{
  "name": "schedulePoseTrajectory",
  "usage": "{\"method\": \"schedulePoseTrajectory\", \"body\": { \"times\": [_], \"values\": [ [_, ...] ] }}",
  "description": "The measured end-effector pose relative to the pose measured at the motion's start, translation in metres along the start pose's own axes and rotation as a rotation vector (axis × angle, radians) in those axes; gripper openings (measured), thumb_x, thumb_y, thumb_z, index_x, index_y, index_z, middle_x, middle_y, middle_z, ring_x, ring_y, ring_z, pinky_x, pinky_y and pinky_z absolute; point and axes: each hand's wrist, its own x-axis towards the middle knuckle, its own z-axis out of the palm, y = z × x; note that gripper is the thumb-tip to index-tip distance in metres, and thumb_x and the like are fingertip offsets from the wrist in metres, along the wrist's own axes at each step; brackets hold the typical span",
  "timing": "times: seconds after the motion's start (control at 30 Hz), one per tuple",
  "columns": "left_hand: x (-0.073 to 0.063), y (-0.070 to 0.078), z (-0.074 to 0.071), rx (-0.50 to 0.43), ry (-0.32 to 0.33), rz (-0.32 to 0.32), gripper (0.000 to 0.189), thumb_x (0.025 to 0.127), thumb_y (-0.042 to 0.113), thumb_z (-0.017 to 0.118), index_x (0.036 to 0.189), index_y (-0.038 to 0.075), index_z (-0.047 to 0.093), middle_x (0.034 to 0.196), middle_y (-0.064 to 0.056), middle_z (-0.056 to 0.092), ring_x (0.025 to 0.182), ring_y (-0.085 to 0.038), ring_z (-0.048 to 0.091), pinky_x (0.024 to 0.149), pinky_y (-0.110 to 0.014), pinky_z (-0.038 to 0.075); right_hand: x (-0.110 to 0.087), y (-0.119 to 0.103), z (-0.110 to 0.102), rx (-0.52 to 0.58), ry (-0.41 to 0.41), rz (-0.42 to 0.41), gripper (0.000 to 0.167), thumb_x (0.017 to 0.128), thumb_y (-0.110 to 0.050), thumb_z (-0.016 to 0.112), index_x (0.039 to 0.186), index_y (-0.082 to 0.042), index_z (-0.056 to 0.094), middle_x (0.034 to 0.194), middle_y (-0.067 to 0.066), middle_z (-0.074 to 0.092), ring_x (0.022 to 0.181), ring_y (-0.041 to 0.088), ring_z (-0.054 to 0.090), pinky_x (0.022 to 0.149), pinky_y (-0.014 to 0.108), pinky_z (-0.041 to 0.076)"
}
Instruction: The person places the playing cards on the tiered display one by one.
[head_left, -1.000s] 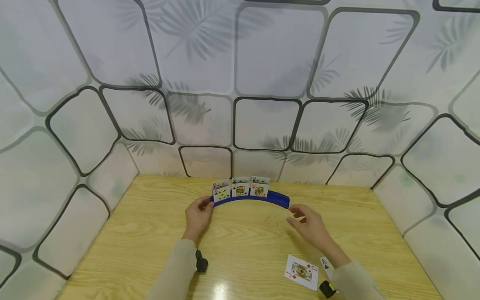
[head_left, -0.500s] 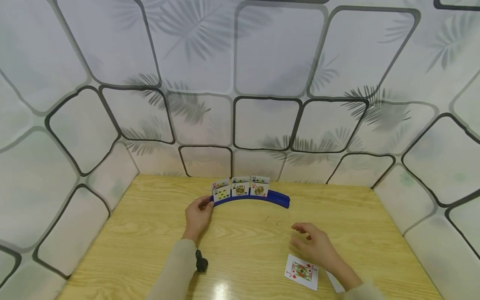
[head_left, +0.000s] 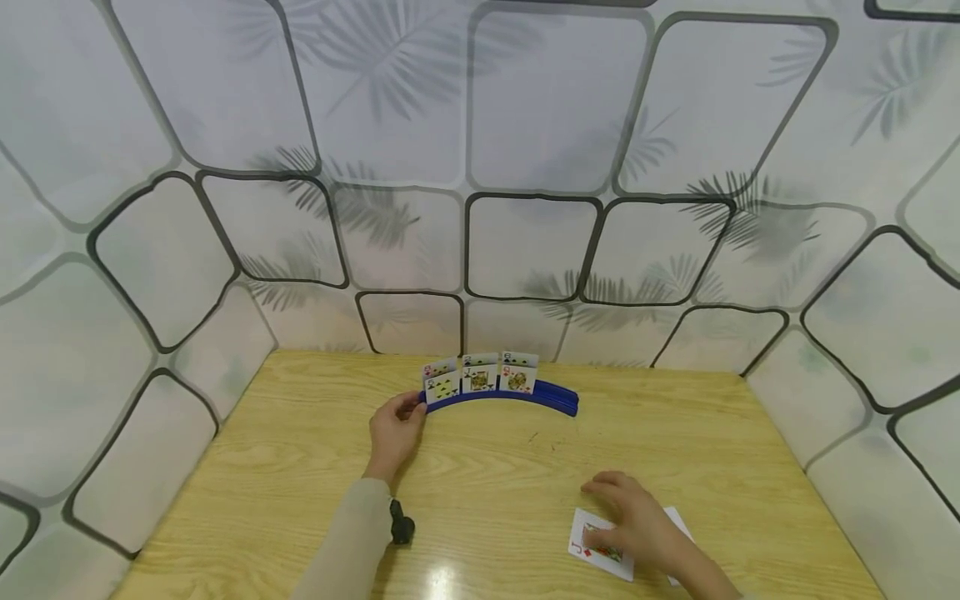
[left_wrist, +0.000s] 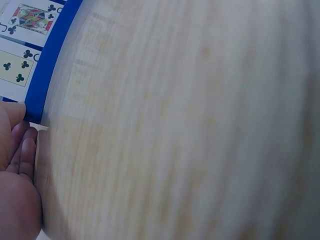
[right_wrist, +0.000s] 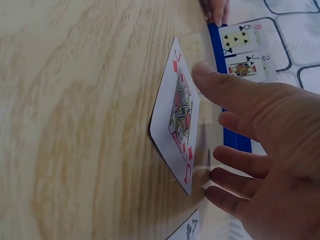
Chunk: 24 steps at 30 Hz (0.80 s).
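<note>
My left hand (head_left: 396, 433) grips the left end of a curved blue card holder (head_left: 557, 400), its thumb in front. Two rows of playing cards stand in the holder; the front row shows a five of clubs (head_left: 442, 387), a jack of clubs (head_left: 480, 380) and a red court card (head_left: 517, 379). Over the table at the right, my right hand (head_left: 641, 525) hovers above a face-up jack of diamonds (right_wrist: 182, 112), fingers spread and holding nothing. An ace of clubs (right_wrist: 191, 229) lies beside the jack, partly hidden by the right hand and forearm in the head view.
The wooden table (head_left: 480, 500) is enclosed on three sides by patterned fabric walls (head_left: 525, 250). The right end of the card holder carries no cards. A black wrist camera (head_left: 402, 525) sits at the left sleeve.
From the holder's right end, my right hand has come back toward me and down over the jack of diamonds. My left hand has stayed at the holder's left end.
</note>
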Motion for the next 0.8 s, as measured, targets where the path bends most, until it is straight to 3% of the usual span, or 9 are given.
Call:
{"method": "schedulePoseTrajectory", "body": {
  "times": [0.27,0.57,0.8],
  "values": [
    [0.0,0.001,-0.001,0.005,-0.004,-0.001,0.025,0.099,0.006,0.072,0.122,-0.001,0.075,0.113,-0.019,0.077,0.101,-0.031,0.073,0.088,-0.037,0.059,-0.004,0.004,0.004,-0.128,0.017,-0.09,0.064,0.081,-0.043,0.09,0.132,-0.009,0.071,0.14,0.019,0.062,0.127,0.045,0.06,0.097,0.062,0.054],
    [0.001,-0.001,-0.001,0.008,-0.001,0.009,0.024,0.099,0.006,0.072,0.122,0.0,0.075,0.113,-0.018,0.077,0.1,-0.03,0.073,0.088,-0.036,0.06,-0.005,0.005,0.01,-0.203,0.064,-0.105,0.061,0.085,-0.046,0.086,0.132,-0.009,0.073,0.142,0.017,0.062,0.129,0.044,0.058,0.099,0.062,0.053],
    [0.0,0.002,-0.001,0.011,-0.008,-0.01,0.025,0.099,0.006,0.072,0.123,-0.001,0.075,0.114,-0.019,0.077,0.101,-0.031,0.072,0.089,-0.038,0.059,-0.003,0.006,0.014,-0.213,0.13,-0.115,0.05,0.084,-0.04,0.088,0.123,-0.01,0.078,0.136,0.014,0.066,0.124,0.038,0.061,0.097,0.058,0.054]
  ]
}}
